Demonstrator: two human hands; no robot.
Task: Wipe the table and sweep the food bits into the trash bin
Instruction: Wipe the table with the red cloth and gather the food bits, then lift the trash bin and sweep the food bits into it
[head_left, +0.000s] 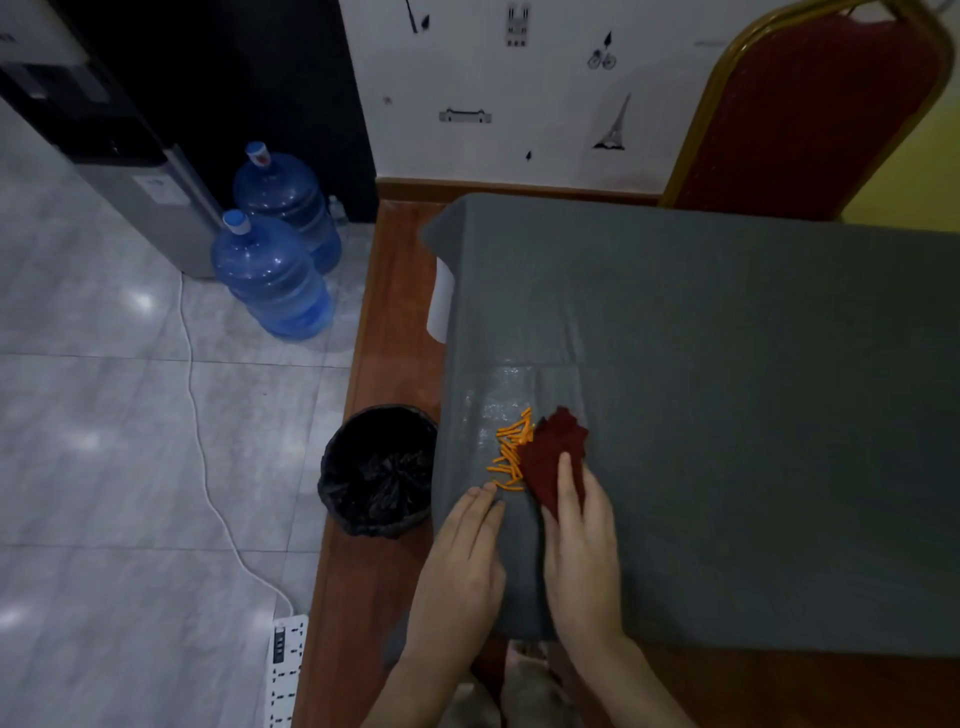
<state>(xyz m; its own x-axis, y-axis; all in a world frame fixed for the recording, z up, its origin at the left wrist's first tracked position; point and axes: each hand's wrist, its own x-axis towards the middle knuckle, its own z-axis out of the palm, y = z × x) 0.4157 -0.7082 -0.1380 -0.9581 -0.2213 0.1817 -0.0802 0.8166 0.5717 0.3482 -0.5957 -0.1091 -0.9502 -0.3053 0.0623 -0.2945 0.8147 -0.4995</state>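
A heap of several orange food sticks (511, 451) lies near the left edge of the table, which is covered by a grey cloth (727, 389). A dark red rag (551, 457) is bunched right against the heap's right side. My right hand (581, 540) presses on the rag, one finger straight on top and the thumb curled under its near edge. My left hand (467, 551) lies flat on the grey cloth, fingers straight, tips just short of the nearest sticks. A black-lined trash bin (378, 470) stands on the floor beside the table's left edge, level with the heap.
A wet, shiny patch (498, 395) marks the cloth beyond the sticks. A red chair with a gold frame (810, 109) stands behind the table. Two blue water jugs (270, 270) and a dispenser (130, 171) are at the far left. A white power strip (285, 670) and cable lie on the tiles.
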